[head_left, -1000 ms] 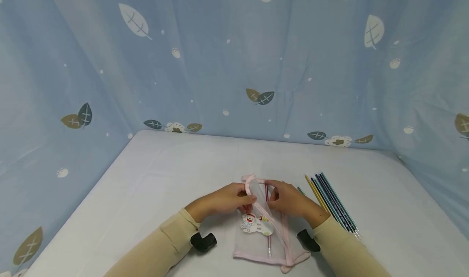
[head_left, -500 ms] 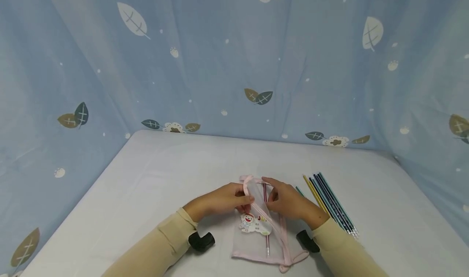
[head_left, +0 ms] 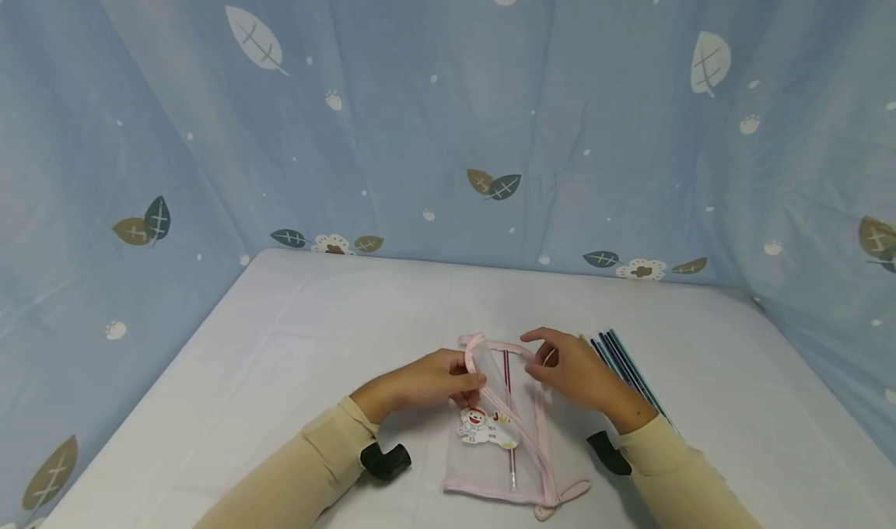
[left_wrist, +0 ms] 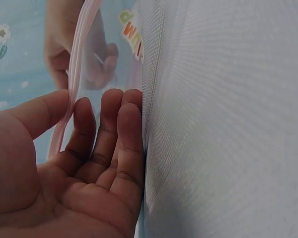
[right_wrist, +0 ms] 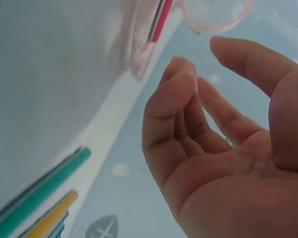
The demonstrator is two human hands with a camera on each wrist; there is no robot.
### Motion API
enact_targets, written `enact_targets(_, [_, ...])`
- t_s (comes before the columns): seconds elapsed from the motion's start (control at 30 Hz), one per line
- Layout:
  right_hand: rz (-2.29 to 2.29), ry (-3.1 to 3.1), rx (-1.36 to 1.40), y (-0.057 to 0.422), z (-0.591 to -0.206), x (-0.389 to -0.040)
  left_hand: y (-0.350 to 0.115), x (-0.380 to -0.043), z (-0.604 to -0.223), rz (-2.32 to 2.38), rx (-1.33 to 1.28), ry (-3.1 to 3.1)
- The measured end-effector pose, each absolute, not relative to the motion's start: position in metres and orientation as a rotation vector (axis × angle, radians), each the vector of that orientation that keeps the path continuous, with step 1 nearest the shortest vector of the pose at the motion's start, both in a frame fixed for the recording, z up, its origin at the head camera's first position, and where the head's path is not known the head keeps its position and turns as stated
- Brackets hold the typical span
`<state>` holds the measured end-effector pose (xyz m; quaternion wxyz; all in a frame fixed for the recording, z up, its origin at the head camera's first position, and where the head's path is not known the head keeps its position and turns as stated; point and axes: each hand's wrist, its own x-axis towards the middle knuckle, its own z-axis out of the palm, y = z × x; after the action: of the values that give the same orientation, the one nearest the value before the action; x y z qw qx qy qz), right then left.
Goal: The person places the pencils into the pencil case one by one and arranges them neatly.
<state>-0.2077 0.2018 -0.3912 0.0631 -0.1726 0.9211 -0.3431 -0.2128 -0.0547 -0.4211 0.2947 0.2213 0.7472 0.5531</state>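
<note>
A mesh zip pouch [head_left: 476,467] with pink binding lies on the white table, its mouth spread at the far end. My left hand [head_left: 437,381] pinches the pouch's pink edge [left_wrist: 75,64] between thumb and forefinger and lifts that side. Inside runs a red pencil [head_left: 507,369], seen through the mesh. A cartoon label [head_left: 486,428] is on the pouch's front. My right hand [head_left: 577,366] holds nothing; it hovers by the pouch's far right corner, thumb and forefinger apart, other fingers loosely bent, as the right wrist view shows.
Several pencils [head_left: 626,362] lie side by side to the right, partly hidden behind my right hand and forearm. Teal [right_wrist: 44,193] and yellow [right_wrist: 54,213] ones show in the right wrist view. A blue patterned curtain [head_left: 392,124] hangs behind the table.
My right hand has let go of the red pencil in the pouch and drawn back to the right, over the pencils' near side. The left hand keeps its pinch on the pouch edge.
</note>
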Motion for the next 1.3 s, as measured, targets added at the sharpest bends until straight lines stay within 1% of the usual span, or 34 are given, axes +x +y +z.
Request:
enact_targets(0.33, [-0.941,2.996,-0.490,0.222,-0.386,-0.216,-0.055,-0.212,-0.420,1.457,0.603,1.990])
enact_targets(0.53, [-0.922,3.045,-0.422,0.235,-0.383,-0.220,-0.055,-0.212,-0.418,1.452,0.604,2.002])
enact_targets(0.97, [-0.848,2.888,-0.365,0.252,-0.387,-0.225,-0.056,-0.213,-0.422,1.467,0.580,1.989])
enact_targets(1.3, [-0.834,2.785,-0.434,0.257,-0.394,-0.227,-0.056,-0.213,-0.422,1.459,0.591,1.986])
